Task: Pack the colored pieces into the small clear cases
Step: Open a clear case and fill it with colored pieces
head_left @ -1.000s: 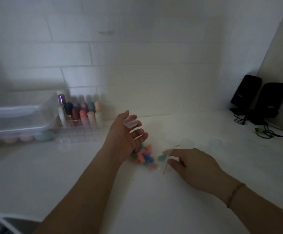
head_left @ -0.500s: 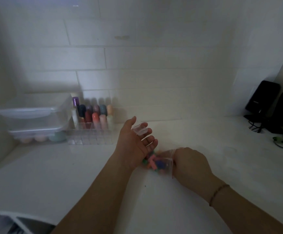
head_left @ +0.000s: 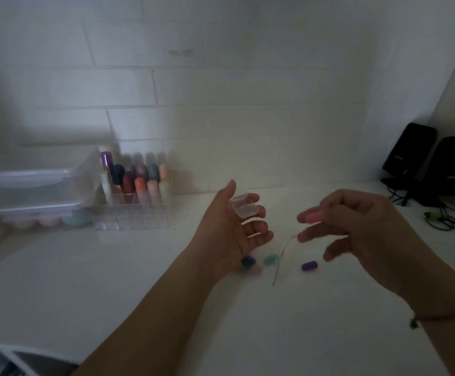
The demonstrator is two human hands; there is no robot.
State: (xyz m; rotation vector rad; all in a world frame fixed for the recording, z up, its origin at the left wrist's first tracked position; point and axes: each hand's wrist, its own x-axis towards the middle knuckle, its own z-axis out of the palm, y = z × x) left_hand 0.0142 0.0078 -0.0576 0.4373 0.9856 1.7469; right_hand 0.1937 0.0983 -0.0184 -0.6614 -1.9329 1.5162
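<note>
My left hand is raised palm-up over the white counter, with a small clear case lying open on its fingers. To its right, my right hand is lifted and pinches a pink piece between thumb and forefinger. Below them on the counter lies a clear zip bag with a red strip. Blue and green pieces lie by the bag, partly hidden under my left hand. A purple piece lies loose to the right of the bag.
A clear organizer holding colored tubes stands at the back left, beside stacked clear lidded boxes. Two black speakers with cables sit at the back right corner. A tiled wall closes the back.
My right hand has lifted away from the bag and now holds a pink piece. The pieces have spread out, with a purple one lying loose to the right. My left hand stays raised with the case.
</note>
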